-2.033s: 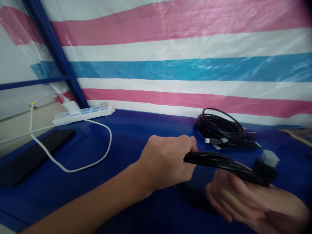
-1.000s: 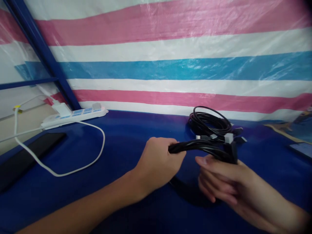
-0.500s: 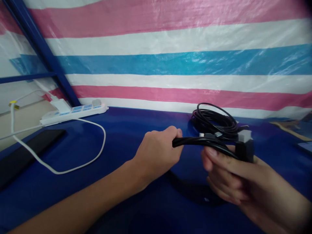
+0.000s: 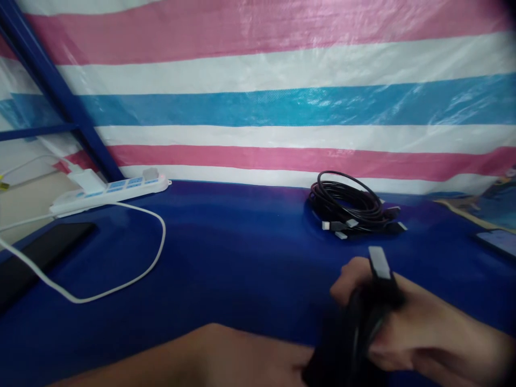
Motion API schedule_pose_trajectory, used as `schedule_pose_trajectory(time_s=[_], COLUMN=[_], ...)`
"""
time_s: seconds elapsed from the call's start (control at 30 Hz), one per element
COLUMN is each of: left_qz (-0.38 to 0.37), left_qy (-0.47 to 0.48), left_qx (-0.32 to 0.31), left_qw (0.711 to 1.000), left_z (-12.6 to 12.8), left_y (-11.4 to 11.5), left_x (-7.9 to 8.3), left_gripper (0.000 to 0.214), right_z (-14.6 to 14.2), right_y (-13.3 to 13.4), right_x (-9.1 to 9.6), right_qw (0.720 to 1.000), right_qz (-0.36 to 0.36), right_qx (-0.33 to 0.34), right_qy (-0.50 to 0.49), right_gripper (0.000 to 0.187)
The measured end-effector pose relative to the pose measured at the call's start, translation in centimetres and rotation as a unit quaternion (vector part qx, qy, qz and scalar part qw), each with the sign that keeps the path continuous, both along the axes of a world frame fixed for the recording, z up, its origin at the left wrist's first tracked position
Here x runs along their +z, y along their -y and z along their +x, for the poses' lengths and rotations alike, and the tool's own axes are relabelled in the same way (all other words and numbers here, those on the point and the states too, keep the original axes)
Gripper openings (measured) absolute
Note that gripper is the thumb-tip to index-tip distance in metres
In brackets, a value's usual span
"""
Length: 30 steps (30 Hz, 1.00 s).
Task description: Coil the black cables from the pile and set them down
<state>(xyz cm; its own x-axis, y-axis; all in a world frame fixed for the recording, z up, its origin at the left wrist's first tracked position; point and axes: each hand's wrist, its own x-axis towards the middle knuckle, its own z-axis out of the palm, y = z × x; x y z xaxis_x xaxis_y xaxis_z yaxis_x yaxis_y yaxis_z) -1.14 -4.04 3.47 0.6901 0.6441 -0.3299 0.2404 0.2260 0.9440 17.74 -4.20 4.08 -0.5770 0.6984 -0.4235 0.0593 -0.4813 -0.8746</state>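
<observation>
In the lower right, a black cable (image 4: 350, 333) hangs in a loose, blurred bundle between my hands. My right hand (image 4: 427, 328) is closed around its upper part, and a connector with a silvery metal end (image 4: 379, 262) sticks up above the fingers. Low at the bottom edge is my left hand (image 4: 258, 357), which meets the lower part of the cable; its fingers are out of sight behind the cable and below the picture edge. A coil of black cables (image 4: 346, 207) with several metal plugs lies on the blue table (image 4: 234, 242) beyond my right hand.
At the back left lies a white power strip (image 4: 113, 191) with a white adapter (image 4: 86, 180) plugged in. A white cord (image 4: 161, 242) loops over the table near a flat black object (image 4: 52, 247). A phone-like device (image 4: 497, 242) sits at the right edge. Striped sheeting (image 4: 258, 107) hangs behind.
Both hands have come down and nearer to me. My left hand has dropped toward the bottom edge, and the cable between the hands has swung from level to hanging. The view has shifted slightly right.
</observation>
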Motion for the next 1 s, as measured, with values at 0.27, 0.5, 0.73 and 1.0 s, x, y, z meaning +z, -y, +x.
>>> schedule_pose_trajectory(time_s=[0.27, 0.5, 0.73, 1.0], left_qz=[0.083, 0.469, 0.502, -0.111], left_qy=[-0.012, -0.189, -0.193, 0.274], left_qx=[0.156, 0.239, 0.274, -0.011], left_qw=[0.984, 0.829, 0.797, 0.955], left_z=[1.3, 1.8, 1.9, -0.1], left_y=[-1.2, -2.8, -4.0, -3.4], left_x=[0.0, 0.1, -0.2, -0.8], left_gripper=[0.034, 0.036, 0.033, 0.027], right_z=[0.2, -1.9, -2.8, -0.7], right_y=[0.3, 0.9, 0.6, -0.6], right_x=[-1.2, -1.2, -0.5, -0.6], right_qw=[0.986, 0.967, 0.95, 0.924], right_qz=[-0.056, -0.041, -0.013, -0.039], right_qx=[-0.139, -0.193, -0.278, -0.277], right_qy=[-0.067, -0.163, -0.142, -0.261], right_gripper=[0.053, 0.055, 0.057, 0.056])
